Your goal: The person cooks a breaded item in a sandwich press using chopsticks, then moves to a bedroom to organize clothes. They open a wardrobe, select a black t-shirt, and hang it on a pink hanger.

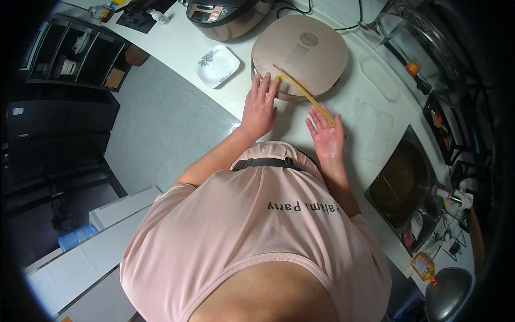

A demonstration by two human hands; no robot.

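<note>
A round, light-brown electric griddle with its lid down (pixel 297 52) sits on the white counter before me. My left hand (pixel 260 105) is spread palm down, its fingertips at the near left edge of the lid, beside a small yellow mark. Wooden chopsticks (pixel 304 93) slant from the lid to my right hand (pixel 328 137). That hand is palm up with its fingers apart, and the chopsticks' near end rests by the thumb. Whether the thumb grips them cannot be told. A white square dish with a flower pattern (pixel 217 67) lies left of the griddle.
A rice cooker (pixel 225 20) stands behind the dish, near a small white bottle (pixel 159 17). To the right are a clear plastic sheet (pixel 370 126), a sink with brownish water (pixel 396 177), a bottle of orange liquid (pixel 423 266) and a wok lid or pan (pixel 448 296).
</note>
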